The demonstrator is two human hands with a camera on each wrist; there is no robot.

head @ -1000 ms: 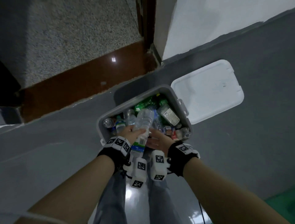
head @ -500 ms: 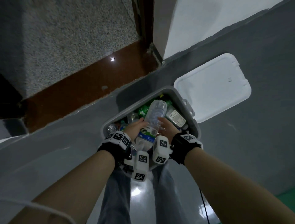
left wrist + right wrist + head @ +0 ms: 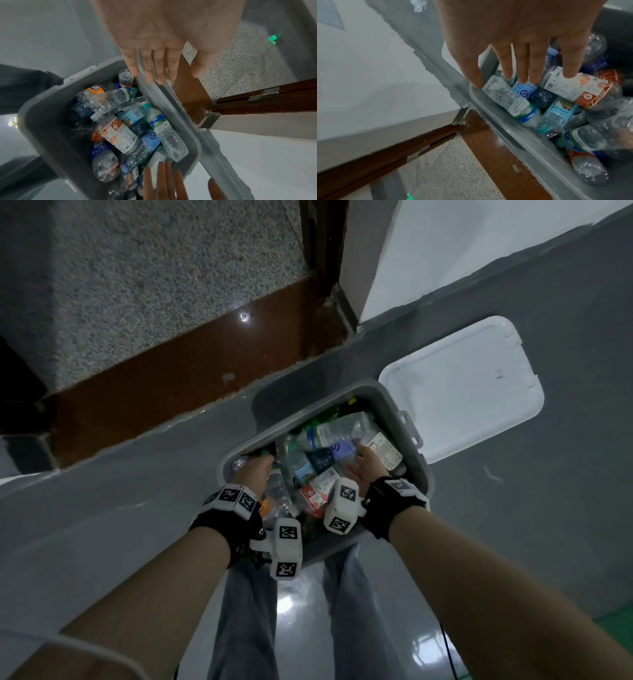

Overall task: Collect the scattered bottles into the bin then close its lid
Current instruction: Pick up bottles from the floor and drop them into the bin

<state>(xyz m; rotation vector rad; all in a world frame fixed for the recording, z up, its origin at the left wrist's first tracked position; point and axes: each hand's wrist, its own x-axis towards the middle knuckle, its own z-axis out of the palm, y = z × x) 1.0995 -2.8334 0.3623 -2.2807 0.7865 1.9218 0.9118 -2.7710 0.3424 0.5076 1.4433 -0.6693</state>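
Note:
The grey bin (image 3: 426, 474) stands on the floor, packed with several plastic bottles, its white lid (image 3: 459, 392) swung open to the right. A clear bottle with a green and blue label (image 3: 339, 428) (image 3: 169, 139) (image 3: 508, 100) lies on top along the far rim. My left hand (image 3: 260, 465) (image 3: 171, 75) hovers with straight fingers over the bin's left rim (image 3: 180, 119) and holds nothing. My right hand (image 3: 359, 460) (image 3: 523, 78) is spread flat over the bottles at the right side, fingertips just above them, near the rim (image 3: 513, 134).
A brown threshold strip (image 3: 191, 385) and speckled stone floor (image 3: 154, 285) lie beyond the bin. A dark door frame (image 3: 322, 244) and a white wall (image 3: 462, 241) rise at the back. My legs (image 3: 246, 611) stand right behind the bin on the glossy grey floor.
Both hands carried the clear bottle forward over the bin and let it go; it now lies among the others. The hands have moved apart and are open.

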